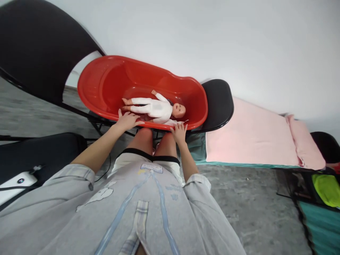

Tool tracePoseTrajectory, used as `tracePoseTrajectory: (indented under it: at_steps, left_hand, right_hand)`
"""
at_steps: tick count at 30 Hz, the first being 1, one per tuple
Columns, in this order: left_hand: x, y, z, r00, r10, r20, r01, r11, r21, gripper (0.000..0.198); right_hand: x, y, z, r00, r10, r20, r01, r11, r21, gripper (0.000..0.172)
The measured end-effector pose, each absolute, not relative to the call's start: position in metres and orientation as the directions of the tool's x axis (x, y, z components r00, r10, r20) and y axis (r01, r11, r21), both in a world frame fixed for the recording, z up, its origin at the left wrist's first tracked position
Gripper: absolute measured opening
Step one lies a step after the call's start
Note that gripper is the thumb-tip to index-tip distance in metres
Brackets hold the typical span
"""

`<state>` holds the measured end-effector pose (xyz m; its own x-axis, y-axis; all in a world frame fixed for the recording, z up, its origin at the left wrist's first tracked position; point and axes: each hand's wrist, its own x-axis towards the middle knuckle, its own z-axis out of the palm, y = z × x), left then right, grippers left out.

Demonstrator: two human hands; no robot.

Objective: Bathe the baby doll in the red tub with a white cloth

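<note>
A red plastic baby bathtub (pixel 106 63) holds a baby doll (pixel 162 108) in a white suit. The doll lies on its back, head to the right and feet to the left. My left hand (pixel 127 120) rests on the tub's near rim, fingers apart, close to the doll's feet. Farther right, my right hand (pixel 180 132) lies over the same rim with its fingers spread, just below the doll's head. A pale crumpled cloth (pixel 171 122) shows inside the rim by my right fingertips; whether I touch it, I cannot tell.
Black chairs (pixel 39 46) stand at the tub's left and right ends. A cot with a pink cover (pixel 249 138) extends to the right. On a dark seat at lower left lies a white device (pixel 17 184) with a cable. The wall rises behind the tub.
</note>
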<state>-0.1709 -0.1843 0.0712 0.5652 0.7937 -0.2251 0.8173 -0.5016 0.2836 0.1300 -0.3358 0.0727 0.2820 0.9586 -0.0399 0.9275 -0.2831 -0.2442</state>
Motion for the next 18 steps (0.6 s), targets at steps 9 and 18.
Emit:
tracePoseTrajectory:
  at_steps: [9,18]
  left_hand:
    - [-0.171,-0.186,0.064,0.573,0.817,-0.064,0.814,-0.559,0.158,0.053]
    - [-0.172,-0.172,0.059,0.569,0.821,-0.042,0.812,-0.553,0.188,0.058]
  right_hand:
    - [0.135,-0.324,0.062,0.254,0.967,-0.001,0.942,-0.248,-0.224,0.046]
    - [0.135,-0.317,0.057,0.257,0.965,0.050,0.943,-0.239,-0.233,0.047]
